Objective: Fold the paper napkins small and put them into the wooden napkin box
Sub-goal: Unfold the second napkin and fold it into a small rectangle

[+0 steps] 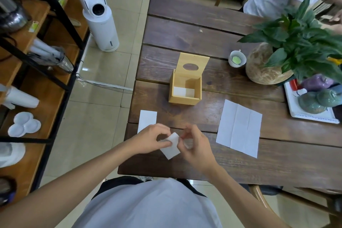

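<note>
A small folded white napkin (172,146) is held just above the near part of the wooden table (185,29). My left hand (149,139) pinches its left edge and my right hand (194,146) pinches its right edge. Behind them stands the wooden napkin box (186,87) with its lid tilted up and a folded white napkin (184,92) lying inside. A narrow folded napkin (147,119) lies on the table partly under my left hand. A large unfolded napkin (239,127) lies flat to the right.
A potted plant (288,50) in a round vase, a small white cup (236,59) and a white tray (312,116) with ceramic pieces sit at the right. Another person sits at the far right corner. A white tower fan (100,22) and wooden shelves stand to the left.
</note>
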Motion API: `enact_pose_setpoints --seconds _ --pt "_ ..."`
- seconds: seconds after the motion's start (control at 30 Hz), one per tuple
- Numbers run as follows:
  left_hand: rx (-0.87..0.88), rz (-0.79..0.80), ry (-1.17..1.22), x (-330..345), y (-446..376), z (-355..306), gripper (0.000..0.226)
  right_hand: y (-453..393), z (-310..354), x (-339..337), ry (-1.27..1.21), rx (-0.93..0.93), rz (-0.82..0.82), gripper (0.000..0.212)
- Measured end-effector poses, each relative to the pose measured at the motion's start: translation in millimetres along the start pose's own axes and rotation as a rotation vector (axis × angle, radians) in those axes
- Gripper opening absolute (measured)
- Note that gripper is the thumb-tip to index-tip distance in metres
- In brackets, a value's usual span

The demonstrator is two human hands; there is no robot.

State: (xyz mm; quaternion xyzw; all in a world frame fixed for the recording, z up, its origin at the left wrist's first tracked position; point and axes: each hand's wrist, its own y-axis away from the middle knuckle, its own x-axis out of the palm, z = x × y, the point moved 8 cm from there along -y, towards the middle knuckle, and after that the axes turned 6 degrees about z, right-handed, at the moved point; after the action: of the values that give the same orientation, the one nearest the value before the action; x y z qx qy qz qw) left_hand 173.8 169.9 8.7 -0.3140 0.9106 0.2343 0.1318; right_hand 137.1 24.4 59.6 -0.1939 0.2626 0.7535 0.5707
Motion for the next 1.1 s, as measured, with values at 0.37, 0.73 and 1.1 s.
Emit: enact_pose_setpoints --seconds 0.37,0.73,1.1 --pt "-0.344 -0.321 0.495 -14 42 80 0.029 -90 -18 41 -0.082 0.127 0.223 0.013" --pt "-0.572 -0.665 0.645 -18 72 128 0.012 -166 -27 92 0.148 0.090 0.317 0.020" --pt "-0.628 -0.665 0.415 -23 71 123 0.014 -170 -34 101 0.270 0.077 0.291 0.018"
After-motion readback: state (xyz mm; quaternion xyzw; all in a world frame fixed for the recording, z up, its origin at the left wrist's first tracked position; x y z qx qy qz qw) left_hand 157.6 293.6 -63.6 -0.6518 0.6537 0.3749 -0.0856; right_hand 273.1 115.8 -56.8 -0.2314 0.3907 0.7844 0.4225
